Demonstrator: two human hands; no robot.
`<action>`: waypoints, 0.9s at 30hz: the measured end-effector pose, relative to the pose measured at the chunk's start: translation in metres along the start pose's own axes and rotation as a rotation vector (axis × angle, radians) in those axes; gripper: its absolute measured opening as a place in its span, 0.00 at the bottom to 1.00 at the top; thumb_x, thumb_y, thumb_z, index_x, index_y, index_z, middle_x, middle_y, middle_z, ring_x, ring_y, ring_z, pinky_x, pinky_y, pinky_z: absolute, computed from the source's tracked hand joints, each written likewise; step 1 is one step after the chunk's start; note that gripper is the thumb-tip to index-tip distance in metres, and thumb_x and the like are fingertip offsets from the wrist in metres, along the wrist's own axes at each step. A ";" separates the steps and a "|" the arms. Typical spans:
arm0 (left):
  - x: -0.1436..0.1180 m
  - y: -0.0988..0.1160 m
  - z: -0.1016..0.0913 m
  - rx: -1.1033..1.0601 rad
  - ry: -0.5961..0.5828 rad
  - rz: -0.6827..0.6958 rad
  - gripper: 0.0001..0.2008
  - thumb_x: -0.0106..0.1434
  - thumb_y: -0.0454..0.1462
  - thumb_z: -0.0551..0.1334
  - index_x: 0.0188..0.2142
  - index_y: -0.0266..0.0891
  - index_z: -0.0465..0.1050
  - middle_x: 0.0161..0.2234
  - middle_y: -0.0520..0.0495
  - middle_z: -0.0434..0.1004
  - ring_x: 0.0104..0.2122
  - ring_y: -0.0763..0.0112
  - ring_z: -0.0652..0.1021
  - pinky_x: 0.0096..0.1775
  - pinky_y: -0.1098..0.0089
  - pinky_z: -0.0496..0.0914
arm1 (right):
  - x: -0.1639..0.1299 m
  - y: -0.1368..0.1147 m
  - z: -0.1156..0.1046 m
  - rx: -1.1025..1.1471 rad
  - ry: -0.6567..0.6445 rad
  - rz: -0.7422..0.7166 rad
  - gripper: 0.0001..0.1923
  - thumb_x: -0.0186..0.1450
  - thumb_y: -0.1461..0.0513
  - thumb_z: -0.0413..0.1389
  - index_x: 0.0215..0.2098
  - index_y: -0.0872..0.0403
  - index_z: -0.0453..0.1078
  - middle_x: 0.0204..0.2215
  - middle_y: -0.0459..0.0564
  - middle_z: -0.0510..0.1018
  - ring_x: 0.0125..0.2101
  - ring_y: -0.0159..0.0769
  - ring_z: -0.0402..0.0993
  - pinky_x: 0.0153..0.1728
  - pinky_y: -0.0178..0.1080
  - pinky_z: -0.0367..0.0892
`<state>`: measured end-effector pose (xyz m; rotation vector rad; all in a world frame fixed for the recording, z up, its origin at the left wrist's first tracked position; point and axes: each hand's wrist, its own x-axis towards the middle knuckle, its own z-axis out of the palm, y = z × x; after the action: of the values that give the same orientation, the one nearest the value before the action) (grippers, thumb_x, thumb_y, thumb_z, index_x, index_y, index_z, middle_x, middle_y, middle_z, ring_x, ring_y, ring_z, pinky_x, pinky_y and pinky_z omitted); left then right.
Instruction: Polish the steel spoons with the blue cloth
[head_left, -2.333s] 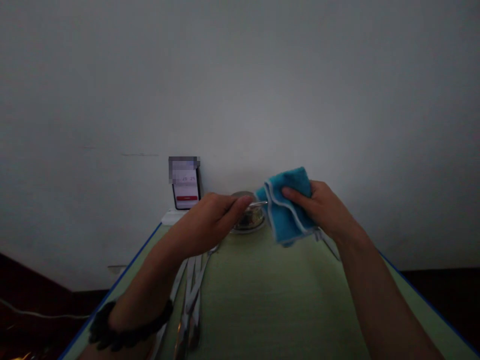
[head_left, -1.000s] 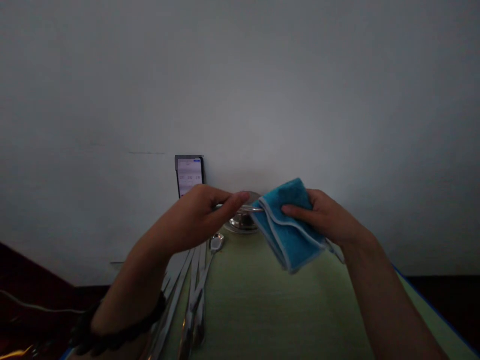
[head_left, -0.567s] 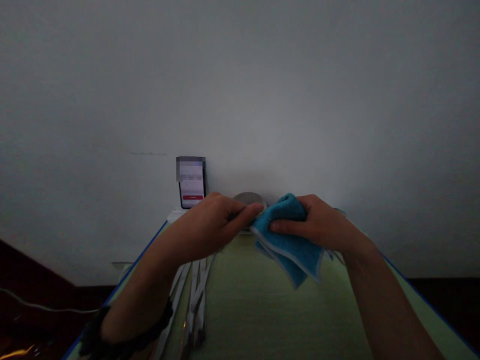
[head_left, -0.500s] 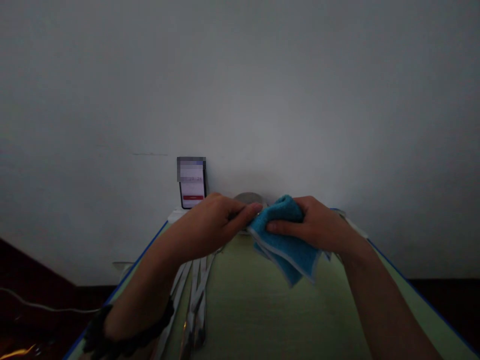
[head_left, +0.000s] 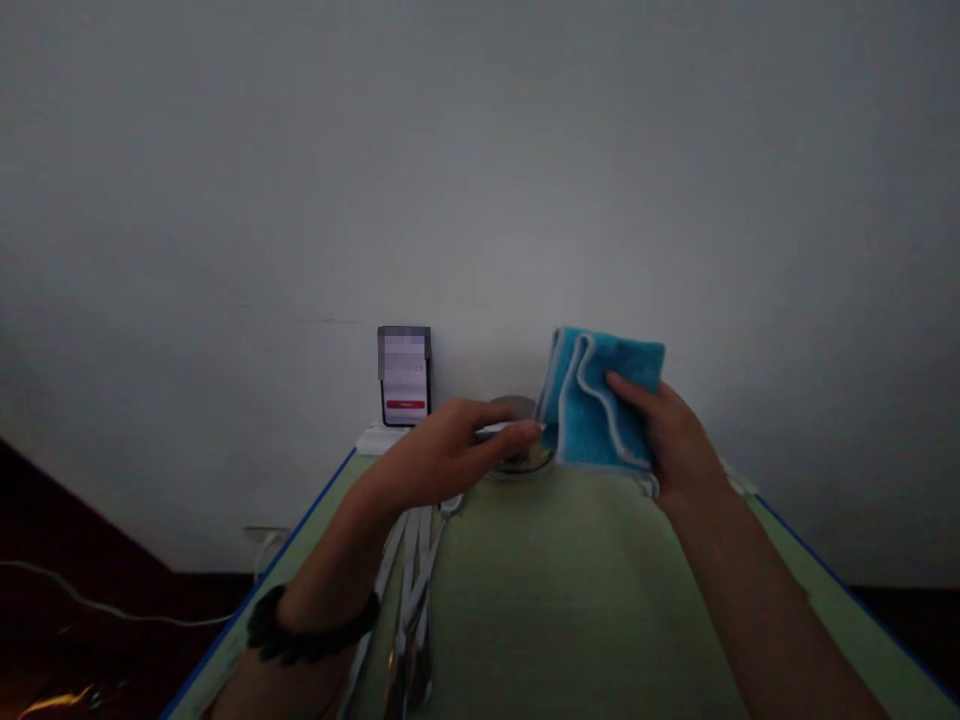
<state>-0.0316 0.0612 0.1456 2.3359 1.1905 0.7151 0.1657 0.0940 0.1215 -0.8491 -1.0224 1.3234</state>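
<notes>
Right fingers [head_left: 634,392]: pinching blue cloth [head_left: 596,430], extending past them | left fingers [head_left: 495,411]: pinching metal utensil [head_left: 491,431] between them

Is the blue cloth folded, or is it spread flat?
Folded: the blue cloth shows overlapping layers with several white edges, in the right hand.

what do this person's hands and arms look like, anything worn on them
The left hand and right hand wear no gloves, and no sleeves show. A bumpy black band circles the left wrist; nothing shows on the right.
</notes>
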 end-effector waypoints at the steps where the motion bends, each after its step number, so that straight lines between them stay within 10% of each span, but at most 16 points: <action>1: 0.000 0.005 0.002 0.027 -0.015 0.024 0.18 0.63 0.46 0.48 0.29 0.35 0.67 0.22 0.55 0.64 0.21 0.80 0.64 0.23 0.78 0.57 | 0.001 0.000 0.002 0.124 0.023 0.008 0.10 0.53 0.60 0.58 0.35 0.52 0.70 0.26 0.43 0.78 0.23 0.34 0.74 0.24 0.36 0.71; 12: -0.006 0.028 0.006 0.345 0.176 0.123 0.12 0.61 0.43 0.54 0.40 0.44 0.70 0.31 0.54 0.77 0.26 0.76 0.74 0.29 0.76 0.63 | 0.002 0.000 0.015 0.341 0.109 0.002 0.11 0.56 0.61 0.55 0.38 0.53 0.69 0.32 0.46 0.79 0.28 0.34 0.76 0.26 0.35 0.72; 22: -0.014 0.010 -0.018 0.211 0.239 0.208 0.08 0.56 0.38 0.61 0.37 0.43 0.74 0.29 0.55 0.77 0.26 0.80 0.75 0.28 0.81 0.67 | -0.016 -0.024 -0.020 -0.457 -0.612 0.033 0.16 0.54 0.62 0.59 0.42 0.51 0.70 0.32 0.45 0.78 0.29 0.31 0.74 0.29 0.31 0.70; 27: -0.015 0.013 -0.015 0.272 0.205 0.253 0.11 0.56 0.38 0.62 0.40 0.44 0.74 0.30 0.53 0.78 0.26 0.79 0.75 0.27 0.80 0.66 | -0.012 -0.032 -0.038 -0.591 -0.757 0.035 0.21 0.57 0.61 0.57 0.49 0.49 0.65 0.36 0.45 0.77 0.33 0.31 0.73 0.32 0.32 0.69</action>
<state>-0.0411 0.0438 0.1610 2.7288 1.1481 0.9505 0.2128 0.0819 0.1367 -0.7954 -2.0700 1.4216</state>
